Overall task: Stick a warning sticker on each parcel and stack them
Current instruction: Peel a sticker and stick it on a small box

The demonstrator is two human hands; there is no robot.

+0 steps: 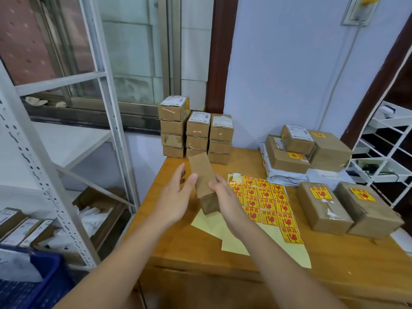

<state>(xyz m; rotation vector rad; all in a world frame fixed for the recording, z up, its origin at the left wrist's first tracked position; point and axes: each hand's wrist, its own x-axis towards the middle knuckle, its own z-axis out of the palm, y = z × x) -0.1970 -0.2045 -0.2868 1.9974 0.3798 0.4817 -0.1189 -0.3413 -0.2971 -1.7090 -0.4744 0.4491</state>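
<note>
Head view, first speaker: what holds the parcel (204, 181)?

Second: The right hand (225, 197) grips its near right side, above the near-left part of the wooden table (189, 246). The left hand (176, 197) sits beside it, fingers straight, thumb touching the top face.

First: Risk?

Second: One-handed grip on a tilted box could slip, I'd judge, dropping it onto the sticker sheet (265, 201) and creasing labels. The far stacks (196, 132) look narrow; a careless placement might topple them.

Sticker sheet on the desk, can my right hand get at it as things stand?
Probably not yet: the right hand is gripping the brown parcel above the sticker sheet. Nothing lies on the stickers, so once freed, the way looks open.
</note>
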